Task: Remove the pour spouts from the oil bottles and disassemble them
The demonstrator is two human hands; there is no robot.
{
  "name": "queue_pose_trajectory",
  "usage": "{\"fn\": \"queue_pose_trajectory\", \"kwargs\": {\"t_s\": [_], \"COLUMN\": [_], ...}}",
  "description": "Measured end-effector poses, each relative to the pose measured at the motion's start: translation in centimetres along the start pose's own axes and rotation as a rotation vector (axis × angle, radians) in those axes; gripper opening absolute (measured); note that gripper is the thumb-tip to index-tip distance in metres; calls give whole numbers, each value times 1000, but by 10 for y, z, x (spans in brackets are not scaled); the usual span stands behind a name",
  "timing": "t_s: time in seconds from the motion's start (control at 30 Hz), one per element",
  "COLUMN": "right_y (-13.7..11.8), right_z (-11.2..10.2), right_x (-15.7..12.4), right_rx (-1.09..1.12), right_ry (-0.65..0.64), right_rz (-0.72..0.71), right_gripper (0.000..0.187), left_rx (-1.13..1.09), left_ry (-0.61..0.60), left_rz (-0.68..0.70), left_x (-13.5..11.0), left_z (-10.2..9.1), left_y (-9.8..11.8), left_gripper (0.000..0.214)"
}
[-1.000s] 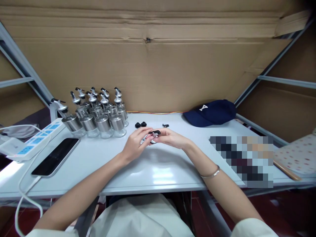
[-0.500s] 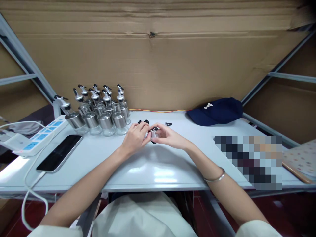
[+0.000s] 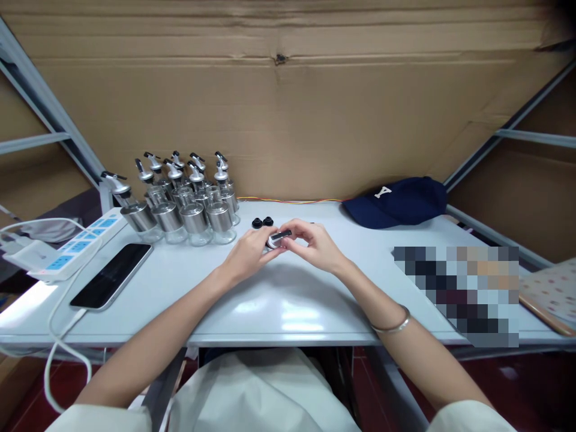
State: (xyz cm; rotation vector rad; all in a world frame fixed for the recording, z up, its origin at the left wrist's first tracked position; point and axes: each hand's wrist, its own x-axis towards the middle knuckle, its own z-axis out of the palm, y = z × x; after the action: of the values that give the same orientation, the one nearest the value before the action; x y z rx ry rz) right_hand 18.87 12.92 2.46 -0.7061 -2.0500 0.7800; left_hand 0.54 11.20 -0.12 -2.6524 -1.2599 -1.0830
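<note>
Above the middle of the table, both hands meet around a silver pour spout (image 3: 273, 240) with a black flip lever (image 3: 283, 234). My left hand (image 3: 245, 252) is closed around its left side. The fingertips and thumb of my right hand (image 3: 319, 247) pinch it at the lever from the right. Fingers hide the spout's lower part. Two black ring-shaped stoppers (image 3: 263, 222) lie just behind my left hand. Barely showing past my right hand is a small black piece (image 3: 312, 224).
Several glass bottles with steel sleeves (image 3: 220, 217) stand at back left, many topped with spouts. A power strip (image 3: 85, 243) and a phone (image 3: 112, 276) on a white cable lie at left. A navy cap (image 3: 396, 204) rests at back right; a blurred-out patch (image 3: 454, 294) covers something at right.
The spout has tipped over, so its lever now points to the right. My right fingers have shifted onto the lever. Both stoppers behind my left hand show more fully.
</note>
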Motion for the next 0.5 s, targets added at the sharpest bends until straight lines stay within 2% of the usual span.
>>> {"fn": "queue_pose_trajectory", "kwargs": {"t_s": [0.17, 0.3, 0.4, 0.5], "right_y": [6, 8, 5, 3], "right_z": [2, 5, 6, 5], "right_x": [0, -1, -2, -1], "right_rx": [-275, -430, -427, -284], "right_ry": [-44, -70, -74, -40], "right_rz": [-83, -69, -45, -41], "right_gripper": [14, 27, 31, 37], "left_rx": [157, 195, 168, 147], "left_ry": [-77, -35, -6, -2], "left_rz": [39, 104, 138, 122], "left_x": [-1, -3, -4, -4], "left_z": [2, 5, 6, 5], "left_y": [3, 6, 8, 8], "left_gripper": [18, 14, 15, 18]}}
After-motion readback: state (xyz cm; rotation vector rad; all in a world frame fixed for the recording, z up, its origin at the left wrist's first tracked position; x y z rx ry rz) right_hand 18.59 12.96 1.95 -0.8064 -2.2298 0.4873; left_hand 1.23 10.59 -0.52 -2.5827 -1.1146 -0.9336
